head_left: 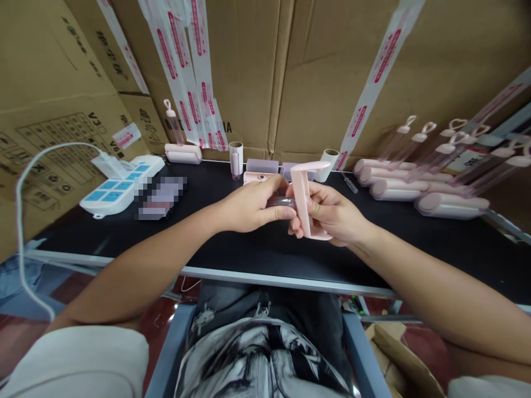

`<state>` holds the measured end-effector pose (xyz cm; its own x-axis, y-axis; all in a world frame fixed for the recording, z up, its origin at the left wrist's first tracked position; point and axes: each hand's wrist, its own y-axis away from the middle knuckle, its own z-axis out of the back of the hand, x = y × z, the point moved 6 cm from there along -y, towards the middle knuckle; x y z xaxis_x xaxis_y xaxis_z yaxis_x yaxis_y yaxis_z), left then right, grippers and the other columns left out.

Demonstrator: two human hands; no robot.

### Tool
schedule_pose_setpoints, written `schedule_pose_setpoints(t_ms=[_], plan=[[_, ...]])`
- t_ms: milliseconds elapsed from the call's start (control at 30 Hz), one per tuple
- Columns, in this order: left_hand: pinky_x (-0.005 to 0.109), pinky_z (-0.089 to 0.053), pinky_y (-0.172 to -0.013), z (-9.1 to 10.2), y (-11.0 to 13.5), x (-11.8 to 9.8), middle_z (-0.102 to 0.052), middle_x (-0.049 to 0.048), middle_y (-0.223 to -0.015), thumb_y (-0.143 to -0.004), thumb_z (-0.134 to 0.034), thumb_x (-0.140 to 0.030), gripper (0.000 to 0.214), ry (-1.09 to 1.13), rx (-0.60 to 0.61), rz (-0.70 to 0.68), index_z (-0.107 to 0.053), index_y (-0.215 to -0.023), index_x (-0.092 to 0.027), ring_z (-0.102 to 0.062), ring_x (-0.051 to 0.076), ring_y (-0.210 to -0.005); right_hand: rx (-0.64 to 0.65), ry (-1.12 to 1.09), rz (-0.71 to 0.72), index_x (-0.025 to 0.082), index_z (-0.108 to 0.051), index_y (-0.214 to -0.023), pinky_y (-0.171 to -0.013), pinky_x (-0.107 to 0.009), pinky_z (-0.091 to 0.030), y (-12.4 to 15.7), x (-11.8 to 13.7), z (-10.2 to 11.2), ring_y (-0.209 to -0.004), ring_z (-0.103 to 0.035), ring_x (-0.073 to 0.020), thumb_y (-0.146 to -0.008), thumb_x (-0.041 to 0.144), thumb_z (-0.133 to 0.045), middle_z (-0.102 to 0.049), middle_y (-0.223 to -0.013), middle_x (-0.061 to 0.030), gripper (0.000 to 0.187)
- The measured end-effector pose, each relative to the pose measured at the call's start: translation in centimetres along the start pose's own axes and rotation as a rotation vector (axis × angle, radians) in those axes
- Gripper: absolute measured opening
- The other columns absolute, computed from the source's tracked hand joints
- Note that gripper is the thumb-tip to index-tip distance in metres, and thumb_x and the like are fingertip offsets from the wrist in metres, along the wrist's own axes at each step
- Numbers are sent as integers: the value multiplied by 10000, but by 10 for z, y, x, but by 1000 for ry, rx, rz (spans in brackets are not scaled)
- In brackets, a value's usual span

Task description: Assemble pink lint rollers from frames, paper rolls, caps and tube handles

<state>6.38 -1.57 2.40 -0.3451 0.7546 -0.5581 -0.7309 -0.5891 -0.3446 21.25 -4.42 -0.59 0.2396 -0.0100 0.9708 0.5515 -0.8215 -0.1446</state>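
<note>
I observe both hands meeting over the middle of the black table (257, 249). My right hand (332, 215) is closed around a pink bracket (305, 193) — an upright piece with a flat top arm pointing toward 9 o'clock; its lower end is partly hidden behind my fingers. My left hand (249, 204) is pinched on a translucent handle (281, 202), held level and meeting the bracket; only a short stretch shows between the two hands, so I cannot tell how the joint sits.

At 1 to 2 o'clock lies a row of finished lint rollers (418, 188), their clear handles hard to separate against the cardboard boxes (290, 72). At 12 o'clock stand a small paper roll (235, 157) and pink parts (261, 171), partly screened by my hands. At 10 o'clock sits a power strip (122, 188); beside it an object is blurred out — not identifiable.
</note>
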Motion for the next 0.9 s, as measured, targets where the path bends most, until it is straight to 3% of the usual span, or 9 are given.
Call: schedule_pose_setpoints(t_ms=[133,267,367,433,533,600,733,800,900], plan=[[353,-494,-823,6,0,-7,-718,86,-1049,-930,-684,-671,510,-7,-56,70,-602,-1095,-195,-674,242,-903,-47,-7,36,236,-665,-1102,-554,-296,-622,2,8,-1,-532,-706,-169,-865,527,-888,-756,-687,12,436],[354,-511,-886,5,-1,-15,-735,79,-1063,-929,-709,-624,447,56,-45,20,-644,-1066,-204,-693,254,-983,-63,15,71,240,-680,-1088,-518,-291,-600,3,10,-6,-519,-691,-170,-868,529,-882,-744,-675,11,416],[335,-498,-858,4,0,-16,-735,56,-999,-922,-723,-621,440,50,-48,-1,-653,-1041,-202,-682,232,-929,-103,79,107,242,-693,-1064,-482,-304,-575,7,14,-7,-509,-679,-182,-866,564,-871,-728,-669,9,418],[315,-470,-780,12,2,-9,-701,31,-886,-936,-707,-627,432,33,-163,76,-631,-976,-204,-647,203,-827,-171,158,194,243,-712,-1033,-467,-307,-546,13,26,-5,-511,-674,-190,-888,537,-858,-730,-676,-4,358],[295,-431,-698,39,10,4,-594,-6,-738,-960,-699,-592,414,45,-478,219,-551,-871,-215,-590,170,-733,-328,262,452,262,-742,-1009,-510,-344,-545,28,58,5,-521,-661,-197,-917,446,-846,-728,-680,-10,230],[286,-447,-692,49,13,8,-564,-19,-728,-960,-723,-517,371,128,-575,213,-516,-873,-222,-591,155,-730,-420,253,573,280,-739,-995,-561,-379,-577,34,77,19,-521,-653,-202,-898,418,-859,-706,-656,6,207],[267,-479,-631,44,4,13,-615,-33,-777,-964,-683,-330,220,428,-445,175,-490,-981,-227,-598,115,-654,-557,111,617,253,-704,-921,-476,-346,-562,25,88,63,-510,-630,-194,-823,481,-839,-683,-639,18,283],[258,-499,-628,39,-2,17,-657,-26,-837,-931,-714,-295,272,520,-382,160,-476,-1041,-224,-638,108,-658,-596,77,608,235,-658,-826,-483,-323,-562,18,86,82,-524,-607,-169,-763,494,-874,-658,-639,20,343],[265,-539,-674,34,-11,26,-706,10,-940,-919,-765,-352,375,599,-348,116,-460,-1091,-219,-722,133,-750,-603,54,565,239,-625,-829,-532,-299,-572,11,78,90,-577,-595,-143,-645,427,-990,-615,-668,52,450]])
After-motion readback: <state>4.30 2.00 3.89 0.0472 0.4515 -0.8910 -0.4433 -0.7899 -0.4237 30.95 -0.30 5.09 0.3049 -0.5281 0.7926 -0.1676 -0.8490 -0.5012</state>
